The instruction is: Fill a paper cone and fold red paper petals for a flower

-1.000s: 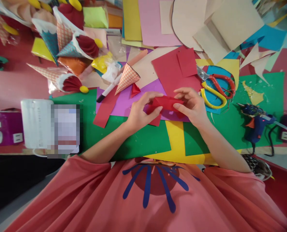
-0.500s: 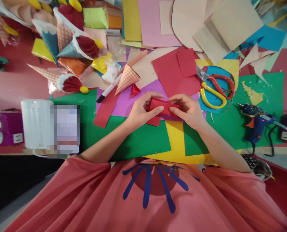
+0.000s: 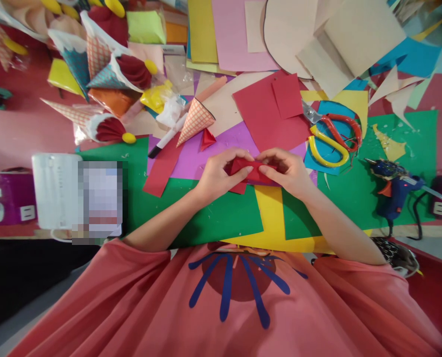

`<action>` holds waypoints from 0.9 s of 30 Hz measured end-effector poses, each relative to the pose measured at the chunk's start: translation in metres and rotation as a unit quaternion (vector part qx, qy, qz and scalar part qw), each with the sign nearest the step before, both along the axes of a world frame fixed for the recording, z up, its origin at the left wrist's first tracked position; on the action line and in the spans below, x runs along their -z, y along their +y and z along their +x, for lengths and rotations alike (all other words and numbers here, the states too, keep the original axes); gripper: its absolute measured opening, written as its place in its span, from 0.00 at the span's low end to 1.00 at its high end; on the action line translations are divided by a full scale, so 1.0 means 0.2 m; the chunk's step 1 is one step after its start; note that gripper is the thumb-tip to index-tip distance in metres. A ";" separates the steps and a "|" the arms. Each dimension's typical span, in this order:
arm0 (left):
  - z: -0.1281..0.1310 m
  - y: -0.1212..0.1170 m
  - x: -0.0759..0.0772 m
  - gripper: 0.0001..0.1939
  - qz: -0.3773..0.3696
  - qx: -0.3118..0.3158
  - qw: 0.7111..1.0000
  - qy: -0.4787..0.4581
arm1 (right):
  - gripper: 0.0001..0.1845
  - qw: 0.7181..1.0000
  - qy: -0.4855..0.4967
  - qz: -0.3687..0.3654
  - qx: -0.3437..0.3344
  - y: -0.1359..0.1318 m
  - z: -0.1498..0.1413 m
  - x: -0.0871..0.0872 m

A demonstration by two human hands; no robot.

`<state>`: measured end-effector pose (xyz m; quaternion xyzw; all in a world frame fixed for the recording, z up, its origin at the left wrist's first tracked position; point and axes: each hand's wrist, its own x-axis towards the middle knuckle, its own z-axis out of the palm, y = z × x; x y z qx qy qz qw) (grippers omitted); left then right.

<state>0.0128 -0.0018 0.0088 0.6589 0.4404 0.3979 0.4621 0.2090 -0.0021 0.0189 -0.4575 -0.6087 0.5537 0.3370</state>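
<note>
Between my two hands is a small folded piece of red paper [image 3: 255, 172]. My left hand [image 3: 221, 173] pinches its left end, thumb in front and fingers behind. At the other end, the thumb and fingers of my right hand [image 3: 289, 171] close on it the same way. Under my left hand lies a strip of red paper [image 3: 238, 188], mostly covered. Just beyond are a checkered cone [image 3: 196, 121], a small folded red piece [image 3: 208, 140] and a larger red sheet [image 3: 265, 119].
Scissors [image 3: 332, 134] with red and yellow handles lie right of my hands. A blue glue gun [image 3: 392, 191] rests farther right, its cord at the table edge. Finished cones [image 3: 109, 74] crowd the upper left. A marker [image 3: 168, 136] and a blurred phone [image 3: 101, 198] lie left.
My fingertips have drawn a little closer together, and the red paper between them looks narrower and more folded. Other things stay in place.
</note>
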 end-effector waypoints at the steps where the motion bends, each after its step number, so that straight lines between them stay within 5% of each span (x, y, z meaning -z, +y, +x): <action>1: 0.00 0.00 0.00 0.07 0.006 0.005 1.000 0.006 | 0.10 1.000 -0.009 0.002 -0.004 0.00 0.00 0.00; 11: 0.00 -0.01 -0.01 0.06 0.033 0.030 0.998 0.039 | 0.09 0.998 -0.037 0.043 -0.021 0.01 -0.02 -0.02; 20: 0.00 -0.01 0.00 0.13 -0.009 -0.011 0.999 -0.041 | 0.08 0.999 -0.026 0.037 0.011 0.00 -0.01 -0.02; 27: 0.00 0.00 -0.01 0.07 0.006 -0.032 0.999 -0.043 | 0.08 0.999 -0.015 0.030 0.023 0.01 -0.01 -0.02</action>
